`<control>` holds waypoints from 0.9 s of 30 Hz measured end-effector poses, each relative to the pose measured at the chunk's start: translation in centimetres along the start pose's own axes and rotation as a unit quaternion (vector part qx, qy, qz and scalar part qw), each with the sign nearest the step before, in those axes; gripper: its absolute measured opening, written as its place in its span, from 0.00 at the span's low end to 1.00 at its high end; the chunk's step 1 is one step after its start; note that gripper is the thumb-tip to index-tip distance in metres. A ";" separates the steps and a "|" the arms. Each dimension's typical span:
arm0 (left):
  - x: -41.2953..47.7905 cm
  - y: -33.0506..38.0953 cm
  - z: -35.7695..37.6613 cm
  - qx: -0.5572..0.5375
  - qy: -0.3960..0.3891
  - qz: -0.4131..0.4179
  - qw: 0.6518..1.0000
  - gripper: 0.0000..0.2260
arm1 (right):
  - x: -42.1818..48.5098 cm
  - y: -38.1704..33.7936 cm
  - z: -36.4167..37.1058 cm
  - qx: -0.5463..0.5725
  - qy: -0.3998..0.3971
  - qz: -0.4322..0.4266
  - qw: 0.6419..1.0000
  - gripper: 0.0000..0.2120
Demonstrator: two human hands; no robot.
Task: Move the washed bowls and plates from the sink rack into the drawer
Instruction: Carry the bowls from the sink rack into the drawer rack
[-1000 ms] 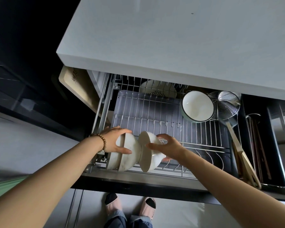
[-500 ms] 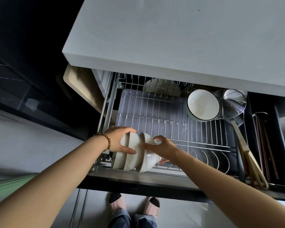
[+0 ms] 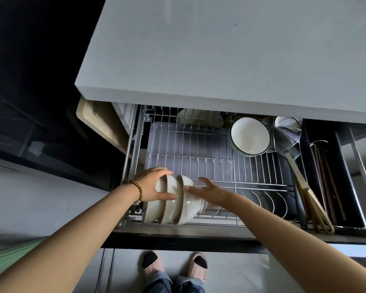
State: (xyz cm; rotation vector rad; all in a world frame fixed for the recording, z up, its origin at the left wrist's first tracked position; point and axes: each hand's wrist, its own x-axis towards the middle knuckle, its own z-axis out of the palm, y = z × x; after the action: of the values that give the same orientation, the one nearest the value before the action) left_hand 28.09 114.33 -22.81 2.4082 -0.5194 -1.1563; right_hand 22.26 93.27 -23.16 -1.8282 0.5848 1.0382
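Drawer rack (image 3: 199, 153): bowls (image 3: 190, 205), skimmer (image 3: 284, 134)

This is a home kitchen. Under a thick pale grey stone countertop (image 3: 220, 60), a pull-out drawer (image 3: 178, 231) fitted with a chrome wire dish rack (image 3: 199, 153) holds glazed white ceramic bowls (image 3: 173, 205) on edge, a dark-rimmed white bowl (image 3: 249, 135) and a round wire-mesh skimmer (image 3: 284, 132). A pale wooden cutting board (image 3: 101, 123) stands beside it, and the person wears soft pink house slippers (image 3: 197, 269).

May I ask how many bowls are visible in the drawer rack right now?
4: three white bowls stand nested on edge at the rack's front left; one dark-rimmed bowl sits at the back right. Others may be hidden.
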 end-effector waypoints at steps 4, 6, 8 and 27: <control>-1.0 3.2 -2.1 -0.083 0.054 -0.003 0.995 0.24 | -3.6 0.0 -4.2 -0.014 0.056 -0.040 0.998 0.33; -1.5 5.6 -3.3 -0.071 0.070 0.000 0.995 0.19 | -6.5 0.6 -6.8 -0.021 0.099 -0.047 0.994 0.29; -2.0 9.0 -4.5 0.010 0.071 0.022 0.997 0.20 | -9.8 1.9 -9.6 -0.050 0.132 -0.067 0.988 0.28; 1.5 67.0 7.9 0.236 0.079 0.364 0.898 0.35 | -45.2 33.0 -41.2 -0.058 0.493 -0.048 0.867 0.42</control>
State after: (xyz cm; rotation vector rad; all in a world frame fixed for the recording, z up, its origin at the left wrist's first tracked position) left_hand 12.67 55.48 6.33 2.2738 -1.6212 -0.5314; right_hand -9.43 39.89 8.03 -2.4121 1.0104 -0.0236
